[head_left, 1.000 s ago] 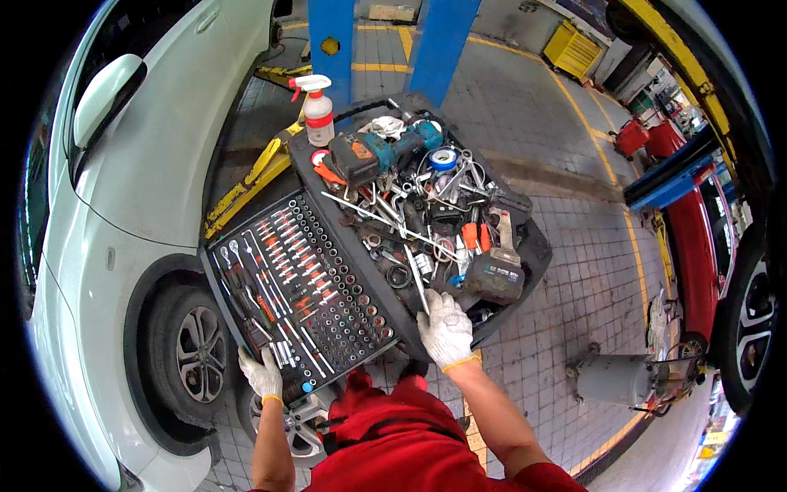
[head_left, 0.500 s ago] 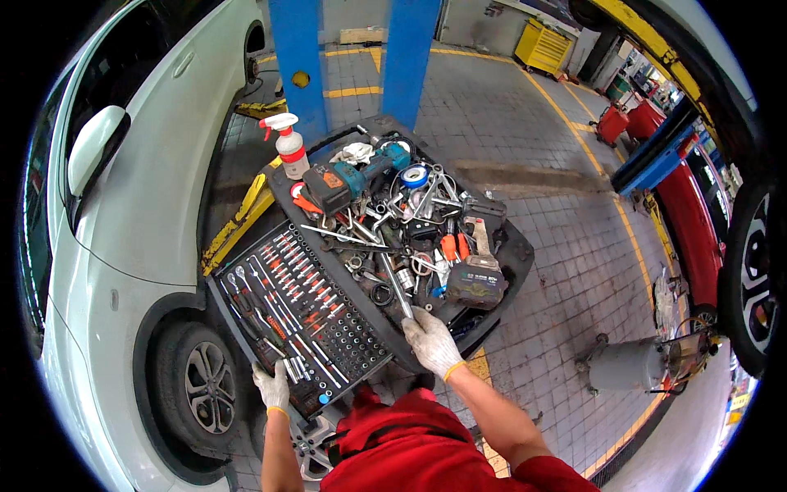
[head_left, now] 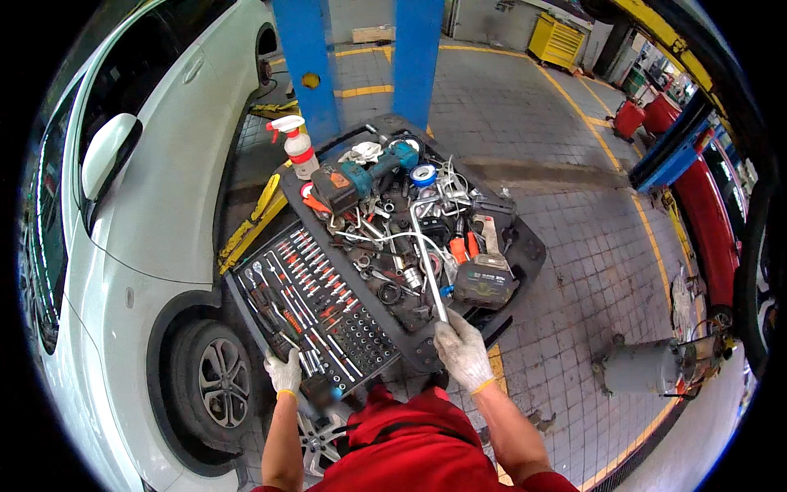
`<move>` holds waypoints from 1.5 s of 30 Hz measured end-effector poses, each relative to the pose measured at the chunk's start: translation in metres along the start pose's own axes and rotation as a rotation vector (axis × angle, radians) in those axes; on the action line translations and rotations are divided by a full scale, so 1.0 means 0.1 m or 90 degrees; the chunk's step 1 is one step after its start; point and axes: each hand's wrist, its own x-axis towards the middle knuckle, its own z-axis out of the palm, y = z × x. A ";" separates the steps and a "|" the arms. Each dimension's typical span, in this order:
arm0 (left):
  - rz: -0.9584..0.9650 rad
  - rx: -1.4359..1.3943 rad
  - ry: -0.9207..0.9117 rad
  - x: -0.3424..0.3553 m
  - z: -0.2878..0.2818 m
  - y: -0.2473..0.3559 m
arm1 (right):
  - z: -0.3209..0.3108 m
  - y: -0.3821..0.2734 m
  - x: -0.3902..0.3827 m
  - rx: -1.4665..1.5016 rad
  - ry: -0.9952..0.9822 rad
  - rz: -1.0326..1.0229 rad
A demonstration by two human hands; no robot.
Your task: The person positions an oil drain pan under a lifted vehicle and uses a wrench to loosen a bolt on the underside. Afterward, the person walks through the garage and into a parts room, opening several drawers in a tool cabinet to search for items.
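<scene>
A long chrome L-shaped wrench (head_left: 429, 266) is in my right hand (head_left: 464, 353), which wears a white knit glove. Its shaft slants up and away over the cart's cluttered top tray (head_left: 385, 316), and its bent end lies among the loose tools there. My left hand (head_left: 284, 373), gloved the same way, is closed on the near left edge of the pulled-out tool drawer (head_left: 252, 321). Rows of sockets (head_left: 367, 340), ratchets and extension bars lie in the drawer's foam. Beside my left hand, a dark blurred patch hides the drawer's near corner.
On the tray are a teal cordless impact wrench (head_left: 369, 172), a battery tool (head_left: 485, 279), blue tape (head_left: 423, 175) and a spray bottle (head_left: 300, 152). A white car (head_left: 147, 221) stands close on the left, a blue lift post (head_left: 414, 66) behind. A grey tank (head_left: 643, 366) lies right.
My right hand has raised the wrench off the tray's near edge, so more of its length shows. My left hand stays at the drawer edge. The whole view has shifted slightly.
</scene>
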 end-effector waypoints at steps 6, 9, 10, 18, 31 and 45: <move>0.009 0.005 0.032 0.05 0.06 -0.12 | -0.15 -0.14 -0.08 0.188 -0.103 0.040; 0.017 0.008 0.039 0.08 0.09 -0.19 | -0.19 -0.07 -0.06 0.290 -0.138 0.020; 0.021 0.012 0.042 0.08 0.09 -0.19 | -0.19 -0.06 -0.06 0.312 -0.155 0.012; 0.018 0.010 0.031 0.05 0.07 -0.10 | -0.27 -0.14 -0.15 0.464 -0.290 -0.001; 0.024 0.000 0.060 0.00 0.09 -0.24 | -0.48 -0.41 -0.38 0.438 -0.345 -0.193; 0.115 -0.166 -0.049 -0.10 0.31 0.07 | -0.14 -0.71 -0.84 0.294 -0.125 -0.302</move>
